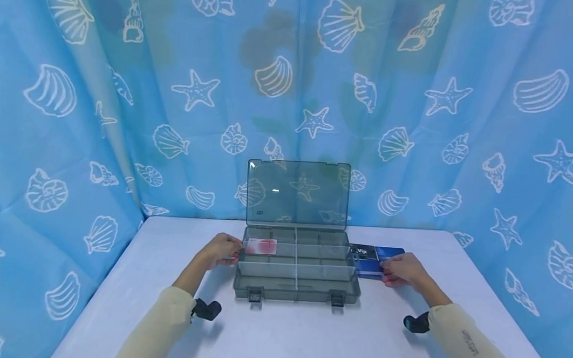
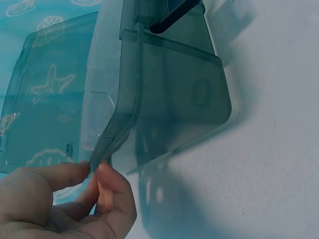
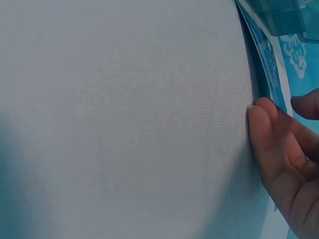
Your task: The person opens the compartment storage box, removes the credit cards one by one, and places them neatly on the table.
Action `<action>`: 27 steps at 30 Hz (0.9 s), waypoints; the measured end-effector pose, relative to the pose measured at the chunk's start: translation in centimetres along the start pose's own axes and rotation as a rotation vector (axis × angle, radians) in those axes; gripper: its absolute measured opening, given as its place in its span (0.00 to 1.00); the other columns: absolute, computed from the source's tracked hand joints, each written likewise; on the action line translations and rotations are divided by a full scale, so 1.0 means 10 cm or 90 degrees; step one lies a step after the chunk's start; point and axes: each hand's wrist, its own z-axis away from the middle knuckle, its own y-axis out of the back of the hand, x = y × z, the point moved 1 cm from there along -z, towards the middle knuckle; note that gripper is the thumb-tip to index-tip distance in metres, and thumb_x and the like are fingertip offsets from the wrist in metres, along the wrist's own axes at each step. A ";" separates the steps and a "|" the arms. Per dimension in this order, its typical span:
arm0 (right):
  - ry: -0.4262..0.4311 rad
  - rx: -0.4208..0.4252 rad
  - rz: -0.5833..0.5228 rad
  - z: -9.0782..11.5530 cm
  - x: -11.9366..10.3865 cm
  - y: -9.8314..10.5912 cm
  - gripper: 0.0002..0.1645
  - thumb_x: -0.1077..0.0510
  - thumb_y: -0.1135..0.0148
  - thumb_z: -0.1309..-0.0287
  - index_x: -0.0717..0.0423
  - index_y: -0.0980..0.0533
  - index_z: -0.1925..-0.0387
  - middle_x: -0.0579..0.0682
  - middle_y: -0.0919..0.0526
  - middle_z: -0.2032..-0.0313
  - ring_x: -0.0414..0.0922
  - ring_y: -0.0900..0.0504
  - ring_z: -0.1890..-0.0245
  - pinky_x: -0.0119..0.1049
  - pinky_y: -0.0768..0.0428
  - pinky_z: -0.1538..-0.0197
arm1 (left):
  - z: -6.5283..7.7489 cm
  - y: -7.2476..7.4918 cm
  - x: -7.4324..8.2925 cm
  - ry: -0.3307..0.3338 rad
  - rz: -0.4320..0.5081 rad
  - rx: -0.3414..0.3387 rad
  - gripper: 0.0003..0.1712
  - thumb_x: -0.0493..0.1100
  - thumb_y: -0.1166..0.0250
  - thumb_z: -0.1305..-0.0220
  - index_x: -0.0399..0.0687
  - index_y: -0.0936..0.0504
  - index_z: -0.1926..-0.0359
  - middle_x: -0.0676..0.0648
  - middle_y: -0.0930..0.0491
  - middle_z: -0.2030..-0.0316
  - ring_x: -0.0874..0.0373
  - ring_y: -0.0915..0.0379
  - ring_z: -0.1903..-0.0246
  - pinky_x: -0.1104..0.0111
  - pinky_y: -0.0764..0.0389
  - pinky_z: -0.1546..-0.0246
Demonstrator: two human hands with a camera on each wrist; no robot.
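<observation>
A smoky-grey plastic compartment box (image 1: 273, 294) sits on the table with its see-through lid (image 1: 285, 200) raised at the back. My left hand (image 1: 223, 249) pinches the box's left rim between thumb and fingers, seen close up in the left wrist view. A red-and-white card (image 1: 261, 246) lies in a left compartment. Against the box's right side are blue cards (image 1: 371, 267) and a black card marked "Vip" (image 1: 363, 251). My right hand (image 1: 405, 269) holds the blue cards by their right edge, fingers low at the edge and thumb over the top side.
Thin dividers (image 1: 296, 255) split the box into several compartments. Two latches (image 1: 255, 294) hang at its front. The white table (image 1: 293, 336) reaches back to a blue curtain (image 1: 210, 159) printed with shells and starfish.
</observation>
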 end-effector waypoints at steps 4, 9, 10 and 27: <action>0.003 -0.001 0.014 0.02 0.01 0.01 0.20 0.58 0.45 0.32 0.75 0.27 0.51 0.60 0.19 0.67 0.47 0.16 0.74 0.38 0.15 0.66 | -0.01 -0.02 0.00 -0.007 -0.001 -0.004 0.16 0.34 0.45 0.32 0.31 0.26 0.46 0.38 0.25 0.56 0.50 0.25 0.60 0.66 0.16 0.64; 0.007 -0.001 0.026 0.05 0.00 -0.01 0.19 0.58 0.45 0.32 0.74 0.25 0.54 0.58 0.18 0.70 0.47 0.16 0.74 0.38 0.15 0.67 | 0.00 -0.02 0.00 -0.008 -0.002 -0.003 0.15 0.34 0.45 0.31 0.31 0.26 0.46 0.38 0.26 0.56 0.50 0.26 0.61 0.66 0.17 0.65; 0.005 0.001 0.027 0.04 0.00 -0.01 0.19 0.57 0.44 0.33 0.73 0.24 0.54 0.57 0.18 0.70 0.47 0.16 0.74 0.38 0.15 0.67 | 0.00 -0.01 0.00 -0.007 0.000 -0.002 0.15 0.34 0.45 0.31 0.31 0.26 0.46 0.39 0.26 0.56 0.50 0.26 0.61 0.66 0.17 0.65; 0.141 0.003 0.244 -0.07 -0.02 -0.02 0.32 0.54 0.23 0.55 0.60 0.22 0.47 0.57 0.23 0.60 0.51 0.24 0.63 0.38 0.17 0.67 | 0.02 0.00 0.02 -0.011 0.000 -0.007 0.15 0.35 0.45 0.30 0.31 0.26 0.46 0.39 0.26 0.56 0.51 0.27 0.60 0.65 0.16 0.63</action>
